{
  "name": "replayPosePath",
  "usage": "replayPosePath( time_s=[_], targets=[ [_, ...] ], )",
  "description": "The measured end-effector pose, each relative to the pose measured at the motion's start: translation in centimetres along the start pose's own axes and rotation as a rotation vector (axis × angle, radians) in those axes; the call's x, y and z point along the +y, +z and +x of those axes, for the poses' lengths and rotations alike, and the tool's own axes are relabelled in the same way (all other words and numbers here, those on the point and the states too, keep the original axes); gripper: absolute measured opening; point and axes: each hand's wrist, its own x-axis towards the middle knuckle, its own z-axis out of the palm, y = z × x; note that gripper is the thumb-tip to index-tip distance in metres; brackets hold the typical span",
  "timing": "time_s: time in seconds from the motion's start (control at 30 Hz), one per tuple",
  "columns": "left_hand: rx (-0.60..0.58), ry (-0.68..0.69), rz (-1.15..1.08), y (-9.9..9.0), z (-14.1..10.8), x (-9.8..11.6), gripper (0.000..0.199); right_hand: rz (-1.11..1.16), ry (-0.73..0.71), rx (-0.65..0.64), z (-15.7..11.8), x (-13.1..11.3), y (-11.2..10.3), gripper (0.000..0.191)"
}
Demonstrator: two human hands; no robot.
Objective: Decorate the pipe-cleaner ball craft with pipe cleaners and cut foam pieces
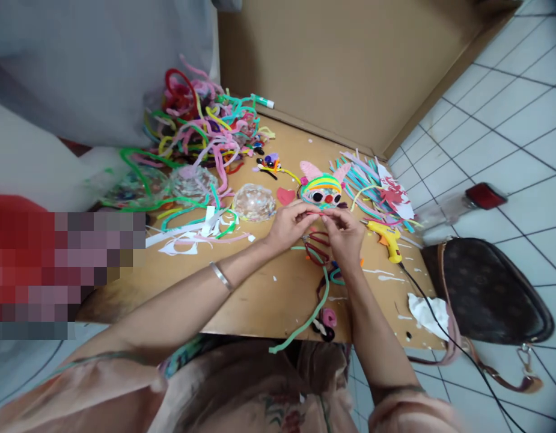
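Close together over the table, my left hand point(290, 224) and my right hand point(344, 233) pinch a thin red strip point(316, 213) between their fingertips; it looks like a piece of pipe cleaner. Just beyond them sits a round craft head point(321, 191) with pink ears, dark eyes, a red nose and bands of green and yellow. Below my fingers lie red-handled scissors point(317, 248), partly covered by my right hand. A long pale green pipe cleaner point(320, 300) runs from there to the near table edge. A red paper piece point(286, 195) rests beyond my left hand.
A yellow glue gun point(388, 240) lies right, its cord trailing off the table. Tangled pipe cleaners point(201, 126) heap at the back left, near a clear plastic dome point(253, 202). More straight pipe cleaners point(363, 174) lie back right. A brown bag point(489, 291) stands beside the table; another person sits left.
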Motion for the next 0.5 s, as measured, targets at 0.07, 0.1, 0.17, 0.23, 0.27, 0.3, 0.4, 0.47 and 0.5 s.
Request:
replayPosePath(
  time_s=[0.07,0.1,0.17,0.23,0.27,0.3,0.4,0.47,0.5],
  targets=[
    [0.021,-0.024,-0.049,0.1,-0.1,0.2,0.017,-0.066,-0.056,-0.014,0.0,-0.3,-0.4,0.012],
    [0.048,-0.054,-0.093,0.2,-0.1,0.3,0.02,-0.086,-0.073,-0.017,0.1,-0.4,-0.5,0.012],
    [0.093,-0.166,-0.214,0.4,-0.1,0.6,0.028,-0.1,-0.098,-0.006,0.1,-0.5,-0.8,0.013],
    [0.072,-0.356,-0.362,0.6,-0.1,0.9,0.036,-0.107,-0.128,0.008,0.1,-0.6,-0.9,0.013],
    [0.031,-0.467,-0.436,0.6,-0.1,1.1,0.041,-0.113,-0.143,0.009,0.1,-0.5,-0.9,0.014],
    [-0.022,-0.573,-0.502,0.7,-0.1,1.2,0.044,-0.122,-0.157,0.004,0.1,-0.5,-0.9,0.015],
    [-0.125,-0.736,-0.641,0.7,-0.1,1.5,0.041,-0.143,-0.185,-0.045,0.1,-0.3,-0.8,0.019],
    [-0.105,-0.71,-0.68,0.7,0.1,1.4,0.032,-0.148,-0.184,-0.084,0.2,-0.1,-0.9,0.018],
    [-0.071,-0.681,-0.686,0.6,0.2,1.3,0.029,-0.155,-0.166,-0.103,0.2,0.0,-1.1,0.016]
  ],
)
